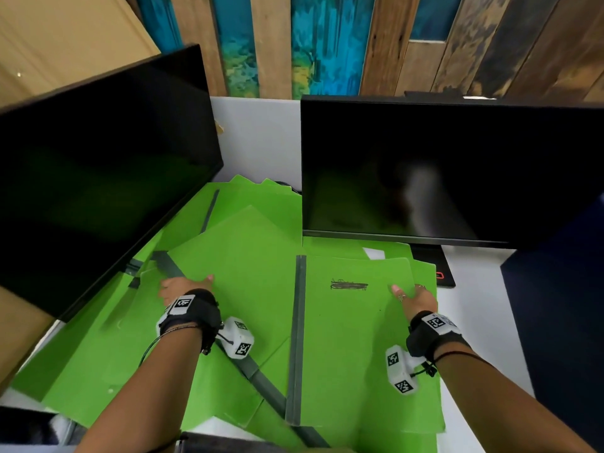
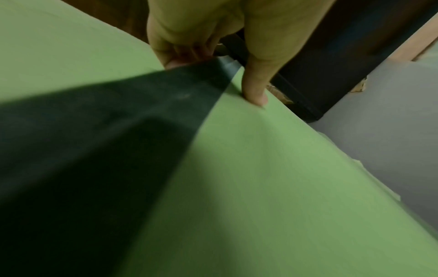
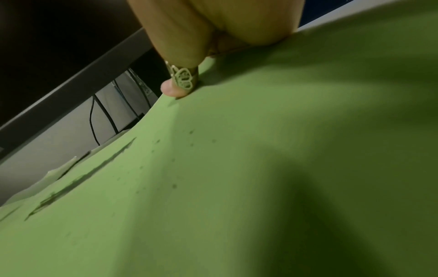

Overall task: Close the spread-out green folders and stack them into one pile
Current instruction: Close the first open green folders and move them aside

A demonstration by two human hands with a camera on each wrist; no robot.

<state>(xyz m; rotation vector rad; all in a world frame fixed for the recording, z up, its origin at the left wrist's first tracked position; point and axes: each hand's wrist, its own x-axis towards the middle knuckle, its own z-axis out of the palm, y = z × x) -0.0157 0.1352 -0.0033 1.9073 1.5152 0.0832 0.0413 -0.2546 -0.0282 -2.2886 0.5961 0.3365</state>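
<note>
Folders (image 1: pixel 248 256) overlap, count unclear; 2 monitors; L hand (image 1: pixel 183 287), R hand (image 1: pixel 416 297) each grip one.

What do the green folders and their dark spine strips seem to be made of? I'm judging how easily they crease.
Green folders: probably thin matte card; the cover bends under the right hand and shows no gloss. Dark spine strips: apparently dull grey-green binding tape or cloth, flat along the fold; the exact material cannot be told.

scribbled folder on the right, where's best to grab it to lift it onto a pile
Probably the free right edge of the scribbled folder, from the right, opposite its grey spine. The right hand already pinches there, thumb on top; that edge overhangs lower sheets.
</note>
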